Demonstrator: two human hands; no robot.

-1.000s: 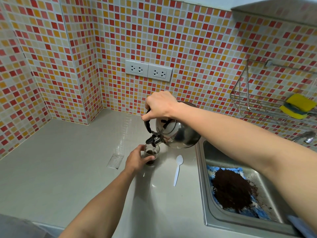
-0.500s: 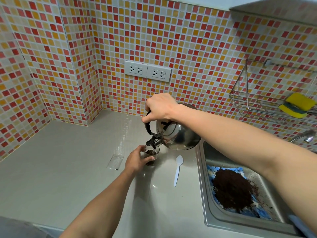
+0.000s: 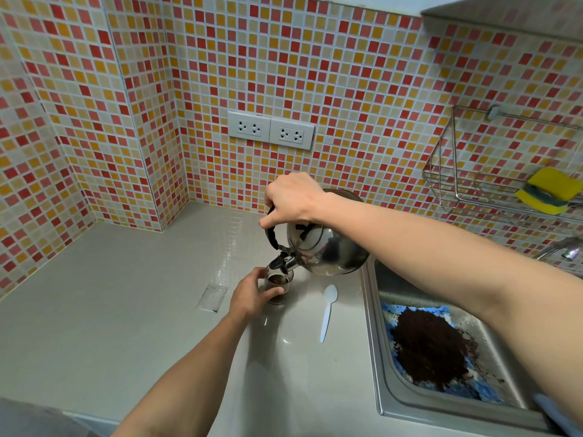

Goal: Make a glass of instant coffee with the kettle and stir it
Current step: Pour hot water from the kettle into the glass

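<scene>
A shiny steel kettle [image 3: 328, 250] is tilted to the left, its black-capped spout right over a small clear glass [image 3: 278, 285] that holds dark coffee. My right hand [image 3: 293, 198] grips the kettle's black handle from above. My left hand [image 3: 252, 294] wraps around the left side of the glass, which stands on the grey counter [image 3: 126, 310]. A white plastic spoon [image 3: 327, 310] lies on the counter just right of the glass.
An empty clear sachet [image 3: 213, 298] lies left of the glass. A steel sink [image 3: 375, 357] at the right holds a heap of dark grounds on blue cloth [image 3: 432, 351]. A wire rack [image 3: 473, 190] with a yellow sponge hangs on the tiled wall. Two sockets [image 3: 271, 130] sit above the kettle.
The kettle has stayed tilted over the glass with the spout a touch lower. Both hands keep their grips.
</scene>
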